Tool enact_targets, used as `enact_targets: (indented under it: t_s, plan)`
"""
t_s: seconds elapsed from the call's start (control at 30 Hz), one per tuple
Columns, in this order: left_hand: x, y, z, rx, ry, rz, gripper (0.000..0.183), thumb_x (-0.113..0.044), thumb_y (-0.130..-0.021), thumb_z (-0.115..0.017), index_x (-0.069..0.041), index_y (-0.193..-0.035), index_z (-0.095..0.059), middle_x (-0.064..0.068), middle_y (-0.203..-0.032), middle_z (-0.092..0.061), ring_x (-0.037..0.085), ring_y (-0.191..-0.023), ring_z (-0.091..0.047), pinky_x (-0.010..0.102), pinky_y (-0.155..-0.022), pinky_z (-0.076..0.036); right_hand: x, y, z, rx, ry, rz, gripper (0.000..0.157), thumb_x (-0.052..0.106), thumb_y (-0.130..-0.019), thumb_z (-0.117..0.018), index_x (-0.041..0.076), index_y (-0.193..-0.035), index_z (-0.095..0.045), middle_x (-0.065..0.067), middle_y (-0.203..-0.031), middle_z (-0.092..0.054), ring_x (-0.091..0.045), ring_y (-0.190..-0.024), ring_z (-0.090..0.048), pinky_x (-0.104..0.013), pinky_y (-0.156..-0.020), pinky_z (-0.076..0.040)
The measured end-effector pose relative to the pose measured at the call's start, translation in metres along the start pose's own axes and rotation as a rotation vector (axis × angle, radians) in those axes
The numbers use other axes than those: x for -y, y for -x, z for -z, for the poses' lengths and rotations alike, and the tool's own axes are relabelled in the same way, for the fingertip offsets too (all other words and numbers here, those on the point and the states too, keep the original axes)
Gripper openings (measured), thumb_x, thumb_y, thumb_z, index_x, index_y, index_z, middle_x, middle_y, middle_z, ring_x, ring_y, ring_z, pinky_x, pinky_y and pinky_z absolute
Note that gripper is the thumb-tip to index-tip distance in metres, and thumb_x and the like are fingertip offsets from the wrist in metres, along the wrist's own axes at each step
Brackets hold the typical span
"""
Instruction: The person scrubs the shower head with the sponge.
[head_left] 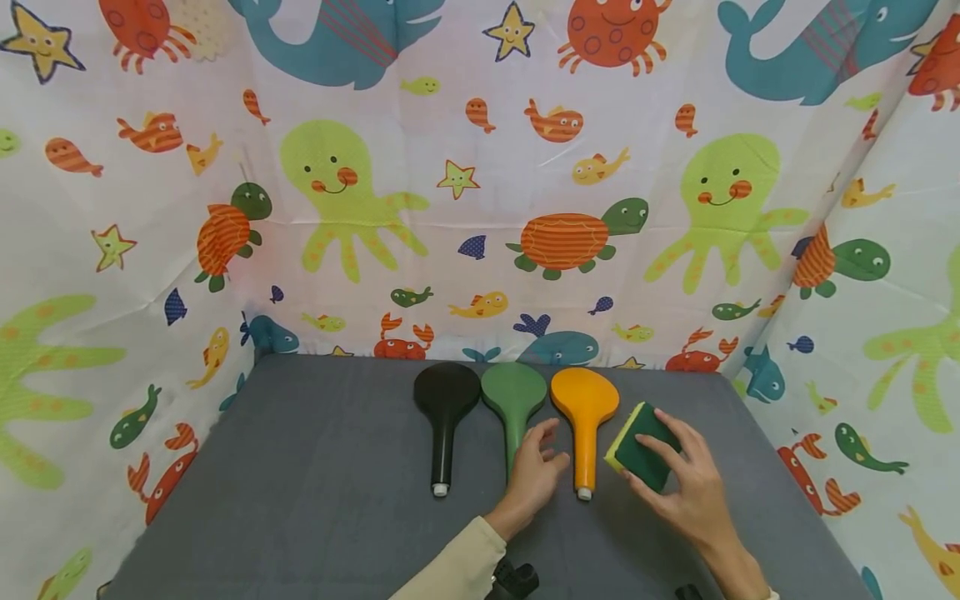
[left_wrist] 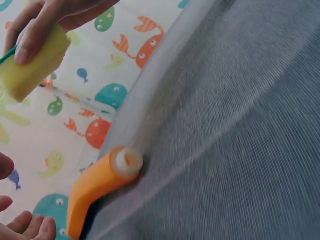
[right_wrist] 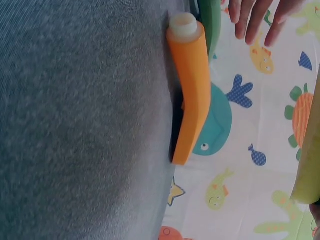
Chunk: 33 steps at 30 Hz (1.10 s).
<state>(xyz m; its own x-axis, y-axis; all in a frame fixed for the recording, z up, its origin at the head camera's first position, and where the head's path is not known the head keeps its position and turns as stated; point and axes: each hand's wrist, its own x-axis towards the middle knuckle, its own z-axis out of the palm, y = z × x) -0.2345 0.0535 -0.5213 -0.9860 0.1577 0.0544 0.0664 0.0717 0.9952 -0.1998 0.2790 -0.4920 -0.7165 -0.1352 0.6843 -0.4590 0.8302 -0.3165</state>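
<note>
My right hand (head_left: 701, 500) grips a sponge (head_left: 641, 464) with a dark green scouring face and a yellow side, held up over the table right of the orange shower head (head_left: 585, 400). In the left wrist view the fingertips press into the sponge's yellow side (left_wrist: 37, 70). My left hand (head_left: 531, 479) holds nothing; its loosely bent fingers hover between the green shower head (head_left: 514, 387) and the orange one, hiding part of the green handle. A black shower head (head_left: 447, 392) lies to the left. The black and orange handles end in white threaded tips toward me.
The shower heads lie side by side near the back edge of the grey table (head_left: 315, 467). A white curtain (head_left: 465, 217) printed with sea animals rises behind the table and along both sides. Dark straps (head_left: 513, 579) show near my wrists.
</note>
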Motion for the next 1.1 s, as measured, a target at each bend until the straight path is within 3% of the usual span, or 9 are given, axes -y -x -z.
enact_targets:
  t_s: [0.17, 0.37, 0.43, 0.5, 0.63, 0.87, 1.1]
  plan:
    - [0.006, 0.001, 0.02, -0.042, -0.026, -0.045, 0.051, -0.01, -0.093, -0.06, -0.013, -0.143, -0.048, 0.013, -0.143, -0.049, 0.037, -0.131, -0.049, 0.052, -0.105, -0.043, 0.004, -0.001, -0.002, 0.018, 0.002, 0.007, 0.06, 0.024, -0.056, -0.093, 0.018, -0.111, -0.07, -0.013, -0.144, -0.051, -0.034, -0.125, -0.045, -0.062, -0.087, -0.049]
    - [0.017, 0.001, 0.042, -0.093, -0.078, -0.047, 0.053, -0.011, -0.094, -0.06, -0.009, -0.145, -0.046, 0.017, -0.141, -0.049, 0.038, -0.129, -0.05, 0.054, -0.104, -0.043, 0.005, -0.001, -0.007, 0.016, -0.003, 0.042, 0.059, 0.024, -0.056, -0.092, 0.019, -0.112, -0.071, -0.013, -0.143, -0.052, -0.033, -0.125, -0.046, -0.047, -0.097, -0.048]
    - [0.021, 0.0, 0.047, -0.11, -0.095, -0.039, 0.054, -0.011, -0.094, -0.061, -0.008, -0.145, -0.045, 0.018, -0.14, -0.049, 0.038, -0.127, -0.051, 0.054, -0.103, -0.044, 0.005, -0.001, -0.008, 0.014, -0.007, 0.058, 0.059, 0.024, -0.057, -0.092, 0.019, -0.112, -0.071, -0.013, -0.142, -0.052, -0.033, -0.124, -0.046, -0.049, -0.096, -0.049]
    - [0.025, -0.001, 0.051, -0.125, -0.118, -0.024, 0.054, -0.011, -0.094, -0.061, -0.008, -0.145, -0.045, 0.017, -0.139, -0.05, 0.036, -0.126, -0.052, 0.052, -0.103, -0.045, 0.006, -0.002, -0.01, 0.014, -0.013, 0.071, 0.059, 0.024, -0.056, -0.091, 0.018, -0.111, -0.071, -0.014, -0.142, -0.052, -0.034, -0.123, -0.046, -0.058, -0.09, -0.051]
    - [0.031, -0.003, 0.056, -0.14, -0.16, -0.001, 0.056, -0.011, -0.093, -0.062, -0.007, -0.145, -0.044, 0.018, -0.14, -0.05, 0.037, -0.127, -0.052, 0.05, -0.1, -0.047, 0.008, -0.002, -0.013, 0.025, -0.024, 0.074, 0.059, 0.023, -0.056, -0.092, 0.017, -0.111, -0.07, -0.016, -0.141, -0.052, -0.035, -0.123, -0.045, -0.066, -0.085, -0.049]
    - [0.037, -0.009, 0.058, -0.135, -0.16, 0.043, 0.064, -0.016, -0.092, -0.064, -0.003, -0.148, -0.037, 0.021, -0.145, -0.046, 0.039, -0.132, -0.048, 0.051, -0.103, -0.045, 0.012, -0.003, -0.017, 0.045, -0.035, 0.072, 0.059, 0.024, -0.058, -0.092, 0.017, -0.112, -0.07, -0.016, -0.142, -0.051, -0.034, -0.124, -0.045, -0.065, -0.086, -0.05]
    - [0.044, -0.015, 0.052, -0.142, -0.22, 0.087, 0.07, -0.022, -0.09, -0.069, -0.005, -0.15, -0.035, 0.019, -0.137, -0.055, 0.033, -0.124, -0.054, 0.052, -0.099, -0.046, 0.014, -0.003, -0.02, 0.036, -0.049, 0.094, 0.058, 0.024, -0.057, -0.092, 0.019, -0.111, -0.07, -0.015, -0.14, -0.053, -0.034, -0.123, -0.046, -0.065, -0.086, -0.049]
